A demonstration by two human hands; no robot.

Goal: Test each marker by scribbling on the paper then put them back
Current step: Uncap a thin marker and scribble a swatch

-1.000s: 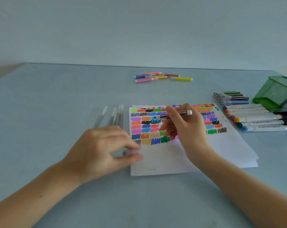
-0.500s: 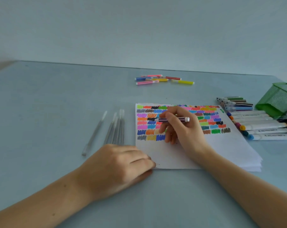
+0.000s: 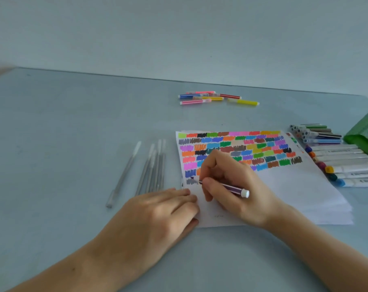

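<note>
Head view: right hand (image 3: pixel 231 186) down now from above the swatches to the paper (image 3: pixel 294 192) by the desk's near edge, fingers pinching the purple marker (image 3: pixel 231 188), tip at the lowest row's left end. Left hand (image 3: pixel 157 216) shifted onto the paper's near-left corner, fingers flat, holding nothing. Scribble test seemingly starting; return pending.

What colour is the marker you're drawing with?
Dark purple with thin pale stripes and a white end; the marker shows best in the head view.
</note>
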